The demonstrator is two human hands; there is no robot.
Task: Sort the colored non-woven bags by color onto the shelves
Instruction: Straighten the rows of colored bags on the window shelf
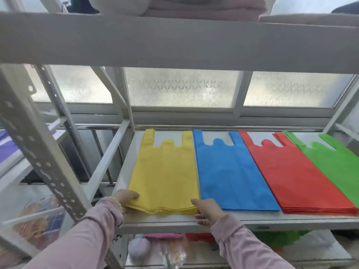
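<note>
Four flat stacks of non-woven bags lie side by side on the white metal shelf (174, 223), handles toward the window: yellow (165, 175), blue (231, 171), red (287, 171) and green (334, 164). My left hand (126, 197) grips the near left corner of the yellow stack, thumb on top and fingers under it. My right hand (207, 210) pinches the near right corner of the same stack, beside the blue stack. That near edge is slightly raised off the shelf. Both arms wear pink sleeves.
A perforated grey upright (38, 152) stands at the left, close to my left arm. The shelf above (174, 39) holds folded pale fabric (194, 6). A frosted window runs behind. The lower shelf holds a pale pouch (138, 248), pink, red and green fabric.
</note>
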